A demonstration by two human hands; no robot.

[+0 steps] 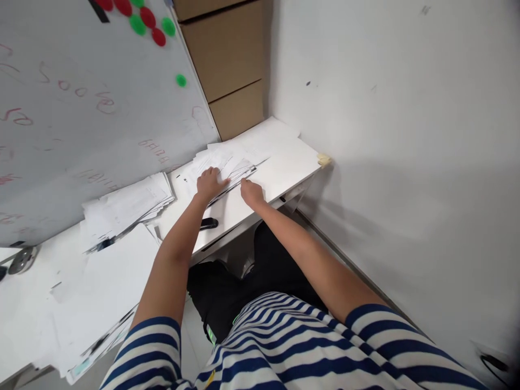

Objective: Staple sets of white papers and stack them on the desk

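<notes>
My left hand [210,184] lies on a stack of loose papers [235,169] on the white desk, fingers spread over the sheets. Beside the near edge of that stack, my right hand [252,194] is closed with its fingers curled in. What it pinches, if anything, is hidden. A black object that looks like a stapler [209,223] sits by the desk's front edge, just below my left wrist. More white sheets [268,130] spread behind the stack toward the far corner.
Clipped papers [130,208] and a larger paper pile [109,281] occupy the left of the desk [280,176]. A whiteboard [101,135] with magnets leans behind. Cardboard boxes [227,54] stand at the back, a white wall [398,135] on the right. Yellow paper [324,160] sticks out at the corner.
</notes>
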